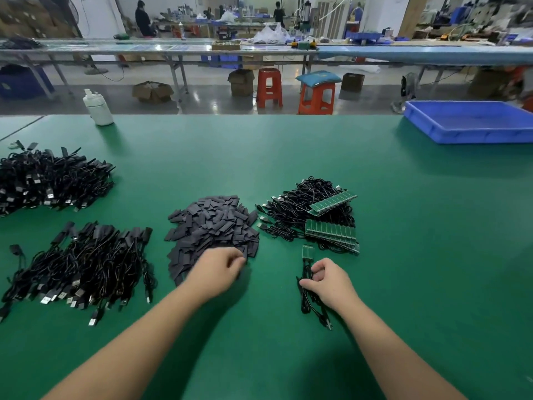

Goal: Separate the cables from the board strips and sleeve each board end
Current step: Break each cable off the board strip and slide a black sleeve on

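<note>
Left hand: left hand reaches forward from lower left, palm down, at the near edge of the sleeve pile; fingers curled into the sleeves, seemingly pinching one, though blur hides the contact.
Right hand: right hand comes in from lower right, wrist low on the mat; fingers and thumb curled round a small bunch of black cables.
Held cables: two small board ends stick out beyond the fingers, pointing away; plug ends trail back beside the wrist.
Board strips: green board strips lie on a tangle of cables just beyond the right hand.
Sleeved cables: a heap of sleeved cables lies left of the sleeve pile; a further heap behind it.
Table: green mat.
Far right: blue tray on the mat's far corner.
Far left: white bottle at the far edge.
</note>
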The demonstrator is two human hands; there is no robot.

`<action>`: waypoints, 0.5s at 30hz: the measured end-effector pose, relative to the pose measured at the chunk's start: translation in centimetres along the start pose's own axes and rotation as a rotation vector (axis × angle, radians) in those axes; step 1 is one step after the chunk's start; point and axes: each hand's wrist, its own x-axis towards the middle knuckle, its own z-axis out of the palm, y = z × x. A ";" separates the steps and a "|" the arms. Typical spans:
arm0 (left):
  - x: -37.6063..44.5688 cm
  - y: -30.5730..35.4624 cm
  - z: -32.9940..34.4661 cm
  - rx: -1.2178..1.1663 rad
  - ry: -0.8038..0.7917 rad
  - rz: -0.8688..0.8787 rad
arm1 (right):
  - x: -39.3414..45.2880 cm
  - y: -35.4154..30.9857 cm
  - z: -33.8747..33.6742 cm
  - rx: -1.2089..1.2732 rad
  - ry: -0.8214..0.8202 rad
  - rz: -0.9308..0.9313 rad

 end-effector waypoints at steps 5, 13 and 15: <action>-0.1 5.0 5.1 -0.540 -0.238 -0.225 | -0.5 0.2 0.7 0.060 -0.074 -0.104; 0.5 7.1 5.9 -0.705 -0.079 -0.253 | -1.4 0.2 1.4 0.022 -0.079 -0.274; 0.4 7.3 5.6 -0.687 -0.090 -0.222 | -1.5 -0.2 1.2 0.112 -0.016 -0.273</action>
